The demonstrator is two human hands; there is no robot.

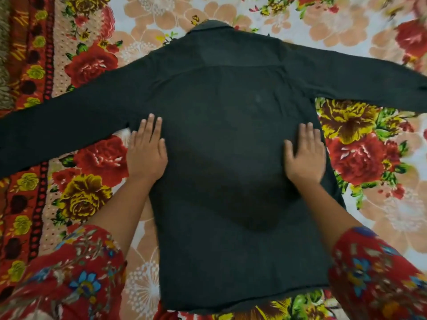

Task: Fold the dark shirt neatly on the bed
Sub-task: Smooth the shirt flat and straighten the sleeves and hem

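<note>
In the head view, the dark shirt lies spread across the middle of the bed, back side up, with its collar at the far end and its hem nearest the person. This layout looks deliberate: a flat, face-down garment gives straight edges to fold against. The left hand rests palm down on the shirt's left edge just below the armpit, and the right hand mirrors it on the right edge. On both hands the fingers lie straight and slightly spread, pressing on the cloth and gripping nothing, which I judge to be smoothing and pinning the body before any fold is made. The left-side sleeve runs out and slightly toward the person, past the frame edge. The right-side sleeve stretches outward to the opposite frame edge. Both sleeves are unfolded, so the task appears to be at an early stage. The fabric is a matte charcoal black. A yoke seam crosses the shoulders, and the body has only faint creases. A red patterned blanket borders the bed on the left.
</note>
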